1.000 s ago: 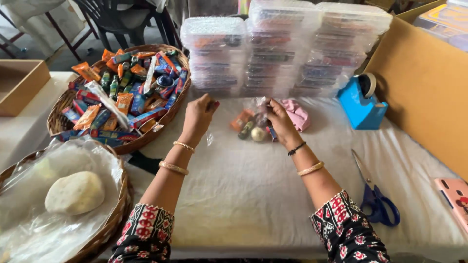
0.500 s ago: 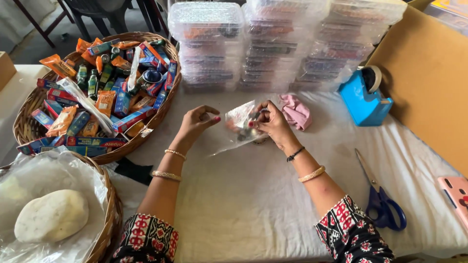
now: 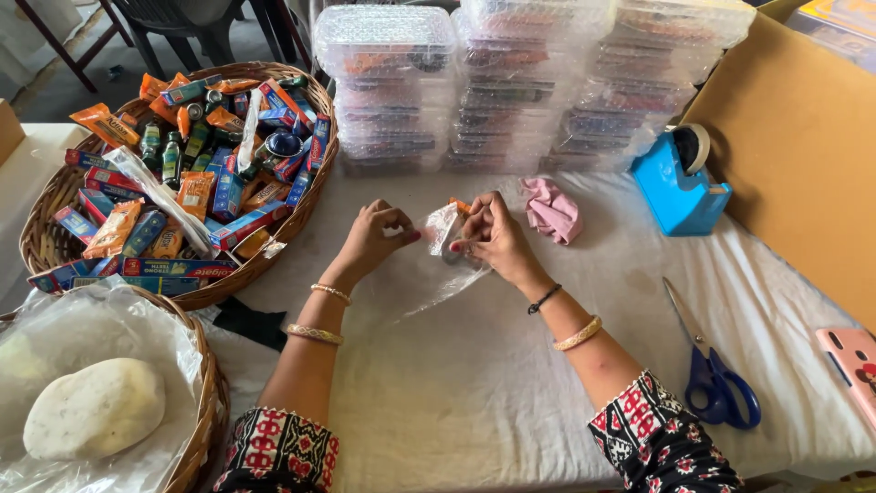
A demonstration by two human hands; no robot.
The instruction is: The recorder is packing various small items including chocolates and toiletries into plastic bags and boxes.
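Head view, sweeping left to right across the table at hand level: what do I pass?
Wicker basket of packets → left hand → clear plastic bag → right hand → pink cloth → blue tape dispenser → cardboard box wall.

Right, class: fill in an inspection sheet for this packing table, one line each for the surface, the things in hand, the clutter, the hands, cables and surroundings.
Surface: white cloth-covered table, wrinkled.
Things in hand: clear plastic bag with small items at its top, held above the cloth.
Clutter: blue-handled scissors, blue tape dispenser, pink cloth, pink phone at the edge.
Hands: left hand and right hand both pinch the bag's top.
Cables: nothing seen.
Surroundings: wicker basket of toiletries, stacked clear boxes, cardboard panel, a second basket holding a white lump.
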